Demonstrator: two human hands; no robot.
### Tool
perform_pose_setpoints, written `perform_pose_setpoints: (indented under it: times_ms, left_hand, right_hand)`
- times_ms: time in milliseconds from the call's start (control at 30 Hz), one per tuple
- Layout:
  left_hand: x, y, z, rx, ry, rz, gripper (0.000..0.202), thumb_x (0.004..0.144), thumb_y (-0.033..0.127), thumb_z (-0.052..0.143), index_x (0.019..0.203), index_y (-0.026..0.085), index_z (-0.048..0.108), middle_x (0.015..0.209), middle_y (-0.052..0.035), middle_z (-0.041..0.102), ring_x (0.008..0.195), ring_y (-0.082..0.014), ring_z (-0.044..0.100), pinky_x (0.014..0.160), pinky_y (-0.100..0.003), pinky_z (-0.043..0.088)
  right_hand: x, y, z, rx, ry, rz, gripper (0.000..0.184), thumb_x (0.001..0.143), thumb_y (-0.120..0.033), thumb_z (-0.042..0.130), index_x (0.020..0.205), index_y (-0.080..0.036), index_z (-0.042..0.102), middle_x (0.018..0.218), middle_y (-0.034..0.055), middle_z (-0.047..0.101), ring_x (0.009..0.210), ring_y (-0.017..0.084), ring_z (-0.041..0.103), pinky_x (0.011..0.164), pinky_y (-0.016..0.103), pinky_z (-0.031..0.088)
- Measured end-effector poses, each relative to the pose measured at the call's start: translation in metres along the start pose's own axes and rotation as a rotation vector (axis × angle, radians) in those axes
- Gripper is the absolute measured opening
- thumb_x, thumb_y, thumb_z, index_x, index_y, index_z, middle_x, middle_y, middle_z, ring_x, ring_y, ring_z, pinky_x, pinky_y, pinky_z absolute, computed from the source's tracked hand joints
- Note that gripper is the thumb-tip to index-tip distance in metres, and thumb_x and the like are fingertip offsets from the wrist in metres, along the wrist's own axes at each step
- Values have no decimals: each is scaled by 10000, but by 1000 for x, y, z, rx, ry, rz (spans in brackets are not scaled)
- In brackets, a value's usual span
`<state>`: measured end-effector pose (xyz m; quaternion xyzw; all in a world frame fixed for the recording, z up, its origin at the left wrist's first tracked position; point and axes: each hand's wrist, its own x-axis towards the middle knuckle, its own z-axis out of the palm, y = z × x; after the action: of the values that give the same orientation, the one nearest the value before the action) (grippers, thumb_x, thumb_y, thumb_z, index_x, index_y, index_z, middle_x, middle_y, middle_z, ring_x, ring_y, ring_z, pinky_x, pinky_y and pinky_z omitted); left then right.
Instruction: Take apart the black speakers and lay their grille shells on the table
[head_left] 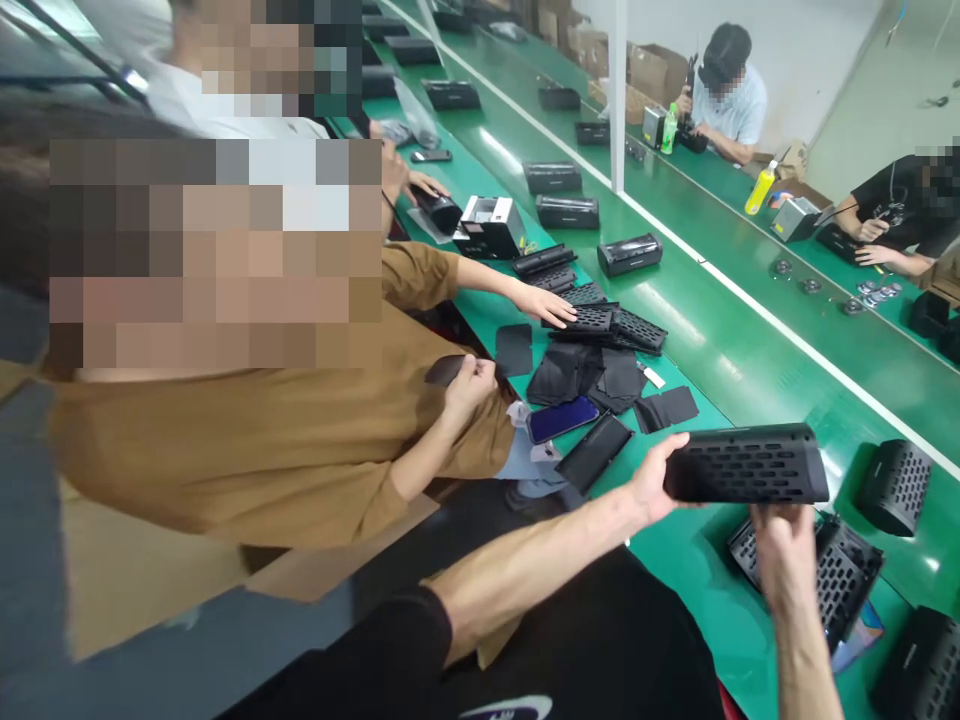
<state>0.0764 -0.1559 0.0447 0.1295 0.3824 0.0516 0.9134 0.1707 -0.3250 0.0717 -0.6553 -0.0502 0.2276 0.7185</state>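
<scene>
My left hand (658, 480) grips the near end of a black bar-shaped speaker (746, 465) with a perforated grille. My right hand (781, 552) comes up from below and presses its fingers against the speaker's underside. Just beneath my right hand sits a black perforated speaker housing (846, 580), partly hidden by that hand. Further black speakers stand to the right, one (896, 488) beyond the held speaker and another (919, 668) at the lower corner.
Green workbench (720, 340) runs diagonally, holding black grilles, black pads (592, 385) and a blue phone (561, 420). A co-worker in a brown shirt (247, 440) handles grilles at its near side. Further people sit at a second bench (847, 290) beyond a white post (616, 90).
</scene>
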Motion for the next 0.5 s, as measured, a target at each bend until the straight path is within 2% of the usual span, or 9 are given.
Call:
perform_pose_setpoints:
  times_ms: [100,200,267,367,500]
  left_hand:
    - [-12,-34,-21,-83,-64,-123,473,876,634,655,1050,195,678,974,-93,738,860,-258,689,752,-405,564]
    - [-24,-47,-42,52,-108,-201,562,817,701,715,1042,187,677,982,-93,709,872,-267,681,793,-457,575]
    - [-30,-45,-54,206,-111,-229,577,731,672,825,1010,191,672,991,-77,690,882,-267,677,838,-497,575]
    - [-34,-32,-62,361,-128,-214,580,627,568,953,964,209,647,961,-35,661,865,-227,657,866,-472,567]
    - [-32,-7,-56,412,-75,-98,647,577,567,993,957,217,605,1003,-24,653,862,-204,665,832,-402,557]
  right_hand:
    - [-1,39,19,37,-1,73,998,658,-533,893,1532,-259,495,1350,117,697,1157,287,686,1124,527,482]
    - [2,56,9,75,-17,155,862,666,-560,888,1423,-270,595,1200,73,751,1056,265,720,1053,512,543]
    - [5,58,-6,82,-32,220,810,639,-559,911,1350,-269,653,1111,66,771,1007,282,737,1008,529,576]
    - [6,56,-25,88,-56,301,798,613,-559,927,1313,-261,686,1038,71,786,985,314,754,988,569,592]
    - [4,49,-34,91,-99,375,827,570,-511,951,1307,-239,696,994,90,797,995,360,771,976,605,599]
